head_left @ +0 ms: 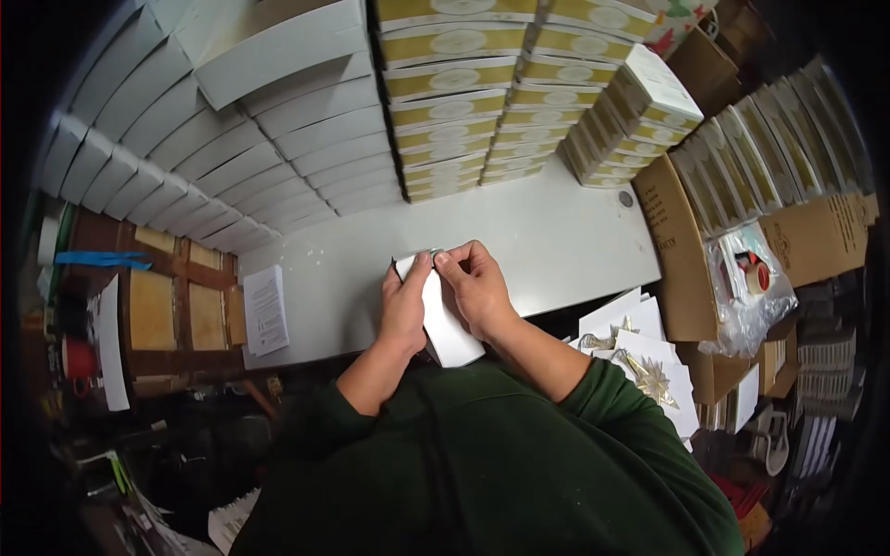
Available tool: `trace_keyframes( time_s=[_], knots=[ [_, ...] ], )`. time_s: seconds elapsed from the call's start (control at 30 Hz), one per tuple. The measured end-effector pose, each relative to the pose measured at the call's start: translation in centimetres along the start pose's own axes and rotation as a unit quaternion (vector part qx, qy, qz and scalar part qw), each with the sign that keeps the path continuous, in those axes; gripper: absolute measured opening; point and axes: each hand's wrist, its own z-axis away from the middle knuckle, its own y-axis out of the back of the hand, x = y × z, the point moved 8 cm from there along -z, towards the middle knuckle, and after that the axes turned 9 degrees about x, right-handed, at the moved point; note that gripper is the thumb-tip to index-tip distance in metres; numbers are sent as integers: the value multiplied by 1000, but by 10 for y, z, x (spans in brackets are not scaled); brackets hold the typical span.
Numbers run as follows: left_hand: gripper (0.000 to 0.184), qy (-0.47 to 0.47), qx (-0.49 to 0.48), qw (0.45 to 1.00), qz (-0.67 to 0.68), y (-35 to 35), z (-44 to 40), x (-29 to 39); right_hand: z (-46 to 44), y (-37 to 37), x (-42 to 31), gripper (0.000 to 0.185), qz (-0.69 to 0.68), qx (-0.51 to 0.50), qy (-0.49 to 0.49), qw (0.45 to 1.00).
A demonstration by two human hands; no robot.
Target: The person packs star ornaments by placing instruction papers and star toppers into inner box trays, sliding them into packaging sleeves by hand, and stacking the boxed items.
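A slim white carton (450, 329) is held close to my body, over the front edge of the table. My left hand (403, 306) is closed around its left side, with the thumb on the top end. At that same end my right hand (477, 289) pinches the edge between thumb and bent fingers. A small greenish bit shows between the two thumbs, too small to name. Part of the carton's top is hidden by my fingers.
Stacked white boxes (306, 139) and gold-banded boxes (450, 97) line the back of the grey-white table (371, 246). Printed sheets (266, 313) lie at the left. On the right are an open cardboard box (681, 250), a plastic bag (756, 296) and white cards with gold ornaments (649, 361).
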Motion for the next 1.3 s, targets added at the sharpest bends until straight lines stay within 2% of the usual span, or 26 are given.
trace_keyframes(
  time_s=[0.23,0.37,0.43,0.47,0.53,0.6,0.63,0.7,0.73,0.77,0.8,0.83,0.87,0.93,0.97,1.03,1.07,1.2,1.27,1.3],
  knots=[
    [34,5,22,1000,8,19,-20,3,-37,-29,18,14,123,-19,-64,990],
    [33,36,37,999,-13,32,-29,12,-47,-48,27,18,77,-58,-127,987],
    [34,-2,24,996,-85,39,-36,32,-43,-52,25,21,-35,-84,-115,989],
    [34,-9,15,996,-82,44,-40,43,-41,-46,20,21,-35,-83,-103,991],
    [36,-42,-121,944,-305,30,-42,50,-46,-10,7,24,-70,-1,-108,992],
    [32,-75,-216,813,-536,16,-35,34,-70,33,-22,18,34,72,29,996],
    [32,-80,-217,813,-534,23,-41,16,-80,53,-48,18,63,99,92,989],
    [27,-215,-235,651,-689,38,-62,-53,-88,78,-125,21,90,116,242,959],
    [26,-239,-217,670,-669,46,-63,-77,-93,92,-166,27,194,133,334,913],
    [25,-261,-201,687,-648,55,-62,-97,-79,93,-220,39,328,194,438,814],
    [25,-264,-205,685,-647,57,-61,-115,-62,87,-268,45,390,235,548,702],
    [26,-330,-174,670,-642,57,-56,-124,-45,75,-306,51,443,269,638,569],
    [28,-393,-143,653,-631,53,-51,-126,-35,60,-339,55,434,261,698,507],
    [29,-372,-164,648,-644,43,-59,-141,-50,42,-382,53,438,241,723,477],
    [30,-352,-178,642,-658,38,-65,-146,-60,24,-401,40,435,176,707,529],
    [32,-312,-201,623,-688,33,-77,-154,-108,6,-427,30,564,108,436,693],
    [32,-316,-200,621,-689,31,-81,-155,-117,4,-437,30,560,111,439,693],
    [36,-276,-216,655,-669,34,-89,-168,-170,0,-445,30,547,93,341,759],
    [47,-240,-253,654,-671,42,-95,-175,-196,0,-455,31,535,50,335,774],
    [47,-230,-247,658,-673,43,-87,-160,-194,-6,-460,32,548,52,399,733]
  ],
)
